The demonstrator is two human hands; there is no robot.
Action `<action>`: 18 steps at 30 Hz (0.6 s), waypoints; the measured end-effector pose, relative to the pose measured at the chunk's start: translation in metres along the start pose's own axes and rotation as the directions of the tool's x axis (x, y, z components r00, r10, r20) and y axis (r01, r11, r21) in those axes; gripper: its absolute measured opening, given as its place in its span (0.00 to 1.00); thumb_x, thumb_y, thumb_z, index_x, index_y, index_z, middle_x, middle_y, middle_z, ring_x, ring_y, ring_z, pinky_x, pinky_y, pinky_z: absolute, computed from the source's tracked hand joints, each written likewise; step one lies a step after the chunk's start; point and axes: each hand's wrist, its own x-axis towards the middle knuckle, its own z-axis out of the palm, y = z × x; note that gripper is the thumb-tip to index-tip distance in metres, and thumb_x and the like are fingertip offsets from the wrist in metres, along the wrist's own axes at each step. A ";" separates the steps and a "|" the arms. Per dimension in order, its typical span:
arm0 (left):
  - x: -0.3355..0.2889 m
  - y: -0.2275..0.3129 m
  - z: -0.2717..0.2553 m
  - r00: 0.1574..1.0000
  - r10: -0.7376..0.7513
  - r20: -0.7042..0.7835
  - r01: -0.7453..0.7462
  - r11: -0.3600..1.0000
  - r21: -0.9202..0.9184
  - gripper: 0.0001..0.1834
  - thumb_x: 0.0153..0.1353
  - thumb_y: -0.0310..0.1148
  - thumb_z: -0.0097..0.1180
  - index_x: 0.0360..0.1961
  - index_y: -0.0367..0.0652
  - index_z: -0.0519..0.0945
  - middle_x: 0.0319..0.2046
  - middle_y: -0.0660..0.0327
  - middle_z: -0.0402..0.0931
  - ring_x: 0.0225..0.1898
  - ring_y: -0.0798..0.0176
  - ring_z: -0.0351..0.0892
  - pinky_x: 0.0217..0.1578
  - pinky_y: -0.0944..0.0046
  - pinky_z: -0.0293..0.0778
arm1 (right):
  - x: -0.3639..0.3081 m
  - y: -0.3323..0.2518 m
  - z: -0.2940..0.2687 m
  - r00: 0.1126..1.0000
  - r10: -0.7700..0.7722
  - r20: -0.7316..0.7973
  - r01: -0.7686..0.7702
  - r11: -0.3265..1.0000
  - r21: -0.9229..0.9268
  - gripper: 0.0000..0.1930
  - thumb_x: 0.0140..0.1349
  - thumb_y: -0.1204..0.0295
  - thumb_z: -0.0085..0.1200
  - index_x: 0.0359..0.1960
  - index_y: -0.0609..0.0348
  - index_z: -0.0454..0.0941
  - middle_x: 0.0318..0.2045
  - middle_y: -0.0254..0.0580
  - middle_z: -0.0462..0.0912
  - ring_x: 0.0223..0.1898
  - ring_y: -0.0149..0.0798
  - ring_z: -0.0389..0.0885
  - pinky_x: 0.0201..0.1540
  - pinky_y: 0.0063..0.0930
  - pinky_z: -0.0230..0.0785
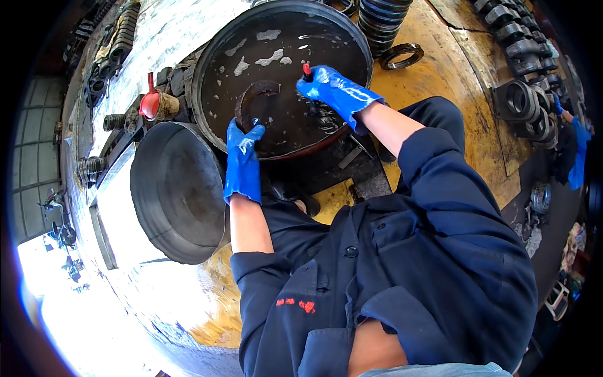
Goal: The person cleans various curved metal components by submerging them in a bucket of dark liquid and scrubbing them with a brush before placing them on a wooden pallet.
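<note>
A large round basin (202, 100) holds dark, murky liquid with patches of foam. My left hand (244, 151), in a long blue rubber glove, is closed on the near-left end of a dark metal ring (246, 100). Part of that ring rises from the liquid as a curve, while the rest is hidden below the surface. Over the right side of the basin, my right hand (333, 91), gloved the same way, is wrapped round a tool with a red handle (306, 68). The tool's working end cannot be made out.
An empty metal tub (179, 191) leans at the basin's left. Beyond it is a red funnel-like scoop (149, 103). Stacked dark rings (384, 22) and one loose ring (402, 56) stand behind right. Crankshaft-like parts (524, 50) line the right, near another person in blue (579, 154).
</note>
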 end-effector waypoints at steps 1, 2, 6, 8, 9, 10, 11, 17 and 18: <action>0.006 -0.001 0.008 0.999 0.030 -0.011 -0.030 1.000 -0.009 0.36 0.46 0.12 0.72 0.60 0.33 0.76 0.49 0.54 0.83 0.46 0.58 0.85 0.50 0.59 0.83 | 0.010 0.000 -0.007 0.999 -0.027 0.042 0.022 0.994 0.104 0.14 0.65 0.62 0.61 0.42 0.59 0.89 0.31 0.45 0.89 0.37 0.38 0.87 0.45 0.36 0.79; 0.008 -0.003 0.008 0.999 0.031 -0.035 -0.030 0.999 0.028 0.35 0.46 0.13 0.72 0.59 0.33 0.76 0.48 0.54 0.84 0.45 0.58 0.85 0.49 0.59 0.83 | 0.013 -0.010 -0.008 0.994 -0.059 0.092 0.038 0.976 0.215 0.14 0.66 0.62 0.61 0.43 0.59 0.88 0.31 0.43 0.89 0.37 0.36 0.87 0.45 0.34 0.79; 0.005 0.004 0.029 0.995 -0.034 0.094 0.017 0.984 0.178 0.27 0.53 0.18 0.69 0.56 0.35 0.80 0.39 0.59 0.86 0.37 0.59 0.86 0.39 0.60 0.82 | -0.009 -0.022 0.015 0.955 -0.287 -0.078 0.282 0.791 0.543 0.15 0.64 0.71 0.66 0.51 0.60 0.86 0.43 0.39 0.89 0.43 0.29 0.85 0.50 0.26 0.81; -0.001 0.001 0.012 0.987 -0.033 0.157 0.048 0.995 -0.091 0.23 0.56 0.16 0.66 0.55 0.37 0.81 0.41 0.58 0.85 0.38 0.59 0.85 0.41 0.60 0.83 | -0.030 -0.058 0.036 0.910 -0.407 -0.079 0.393 0.786 0.477 0.16 0.63 0.72 0.65 0.53 0.58 0.85 0.46 0.41 0.89 0.48 0.31 0.85 0.56 0.30 0.79; -0.001 0.001 0.010 0.994 -0.044 0.100 0.056 0.991 -0.119 0.22 0.57 0.15 0.65 0.54 0.37 0.81 0.43 0.57 0.85 0.40 0.59 0.85 0.43 0.59 0.83 | -0.046 -0.076 0.034 0.912 -0.410 -0.013 0.366 0.801 0.474 0.16 0.64 0.69 0.64 0.53 0.56 0.85 0.46 0.43 0.89 0.50 0.34 0.86 0.58 0.32 0.78; 0.002 0.000 0.012 0.997 -0.061 0.049 0.067 0.988 -0.142 0.22 0.58 0.14 0.63 0.54 0.37 0.81 0.45 0.57 0.84 0.42 0.59 0.85 0.44 0.59 0.84 | -0.041 -0.074 0.041 0.873 -0.487 0.016 0.449 0.817 0.363 0.16 0.65 0.66 0.63 0.53 0.55 0.85 0.47 0.45 0.89 0.50 0.39 0.87 0.59 0.33 0.77; 0.013 -0.002 0.004 0.992 -0.123 0.016 0.123 0.953 -0.277 0.22 0.58 0.12 0.61 0.55 0.38 0.81 0.47 0.56 0.84 0.45 0.58 0.84 0.46 0.58 0.83 | -0.034 -0.079 0.048 0.795 -0.605 -0.038 0.585 0.749 0.311 0.16 0.64 0.64 0.63 0.51 0.56 0.85 0.46 0.47 0.88 0.48 0.43 0.87 0.58 0.34 0.77; -0.008 0.031 0.025 0.967 -0.251 -0.045 0.253 0.965 0.070 0.33 0.49 0.09 0.64 0.59 0.40 0.79 0.48 0.59 0.83 0.45 0.59 0.83 0.47 0.58 0.79 | -0.015 -0.075 0.039 0.934 -0.356 0.014 0.340 0.902 0.267 0.16 0.62 0.55 0.59 0.42 0.50 0.87 0.36 0.44 0.89 0.41 0.47 0.88 0.48 0.40 0.77; -0.008 0.025 0.019 0.974 -0.223 -0.030 0.224 0.972 0.066 0.33 0.49 0.09 0.64 0.59 0.39 0.79 0.47 0.59 0.83 0.44 0.59 0.83 0.46 0.58 0.79 | -0.011 -0.073 0.039 0.931 -0.365 0.003 0.349 0.893 0.285 0.14 0.61 0.57 0.58 0.39 0.50 0.88 0.35 0.44 0.89 0.40 0.47 0.88 0.48 0.40 0.77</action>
